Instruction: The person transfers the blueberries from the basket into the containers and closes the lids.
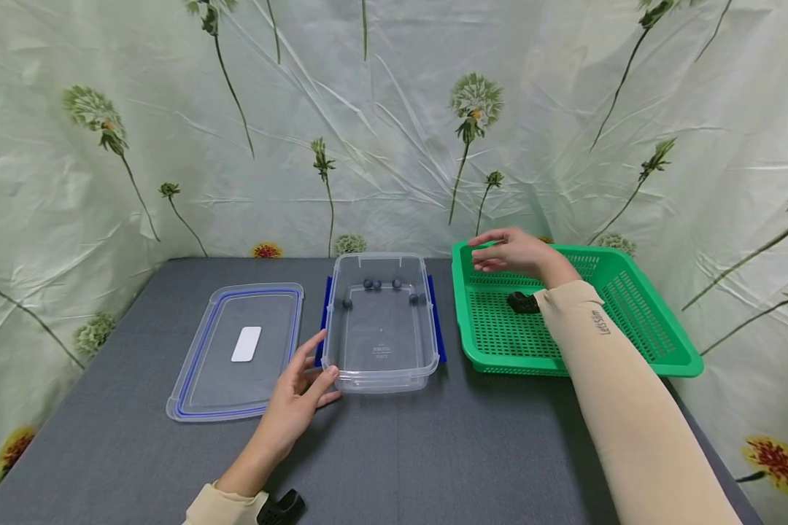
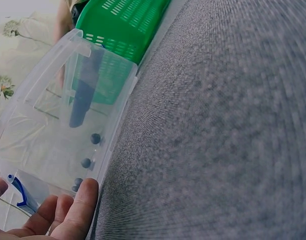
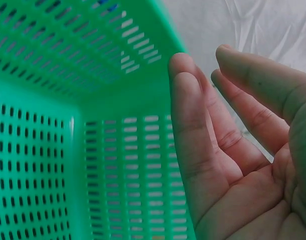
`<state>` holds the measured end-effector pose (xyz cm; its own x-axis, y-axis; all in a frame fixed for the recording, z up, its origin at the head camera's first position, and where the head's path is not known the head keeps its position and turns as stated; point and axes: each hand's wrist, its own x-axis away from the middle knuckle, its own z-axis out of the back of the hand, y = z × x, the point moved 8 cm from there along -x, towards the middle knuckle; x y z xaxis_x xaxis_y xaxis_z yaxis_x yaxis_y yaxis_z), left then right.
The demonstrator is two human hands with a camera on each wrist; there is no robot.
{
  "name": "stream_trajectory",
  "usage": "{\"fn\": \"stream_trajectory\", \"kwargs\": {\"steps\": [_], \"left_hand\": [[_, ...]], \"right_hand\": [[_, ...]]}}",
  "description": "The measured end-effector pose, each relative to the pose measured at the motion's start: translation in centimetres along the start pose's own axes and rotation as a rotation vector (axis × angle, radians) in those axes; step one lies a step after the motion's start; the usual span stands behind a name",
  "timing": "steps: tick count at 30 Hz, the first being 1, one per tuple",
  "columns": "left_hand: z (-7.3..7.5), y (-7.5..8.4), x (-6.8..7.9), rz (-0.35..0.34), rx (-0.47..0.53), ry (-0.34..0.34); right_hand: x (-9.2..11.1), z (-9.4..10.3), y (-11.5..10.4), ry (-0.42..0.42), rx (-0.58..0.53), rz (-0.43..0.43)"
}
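Note:
A clear plastic food container [image 1: 382, 375] with blue side clips stands uncovered at the middle of the table. Several blueberries [image 1: 396, 284] lie in its far half, also visible through the wall in the left wrist view. My left hand [image 1: 295, 401] holds the container's near left corner, thumb at the rim and fingers along the side. Over the far left part of the green basket [image 1: 670, 357] hovers my right hand [image 1: 515, 255]. Its fingers are loosely bent, and nothing shows between them in the right wrist view [image 3: 243, 165]. The forearm hides part of the basket.
A clear lid [image 1: 210, 379] with a blue seal and a white label [image 1: 246, 344] lies flat left of the container. The basket stands to the right, a narrow gap away. Behind the grey table [image 1: 433, 452] hangs a flower-printed curtain [image 1: 394, 146].

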<state>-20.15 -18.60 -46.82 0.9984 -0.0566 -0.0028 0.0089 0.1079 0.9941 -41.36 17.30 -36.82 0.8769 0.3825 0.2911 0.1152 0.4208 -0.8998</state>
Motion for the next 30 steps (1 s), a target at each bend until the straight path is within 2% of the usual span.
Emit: {"fn": "stream_trajectory", "kwargs": {"steps": [7, 14, 30], "left_hand": [[0.0, 0.0, -0.1, 0.000, 0.000, 0.002], [0.0, -0.1, -0.1, 0.002, -0.002, 0.005], [0.0, -0.1, -0.1, 0.004, -0.001, 0.008]], "right_hand": [[0.8, 1.5, 1.3, 0.024, 0.016, 0.003], [1.3, 2.8, 2.7, 0.020, -0.024, -0.008], [3.0, 5.7, 6.2, 0.056, 0.000, -0.116]]}}
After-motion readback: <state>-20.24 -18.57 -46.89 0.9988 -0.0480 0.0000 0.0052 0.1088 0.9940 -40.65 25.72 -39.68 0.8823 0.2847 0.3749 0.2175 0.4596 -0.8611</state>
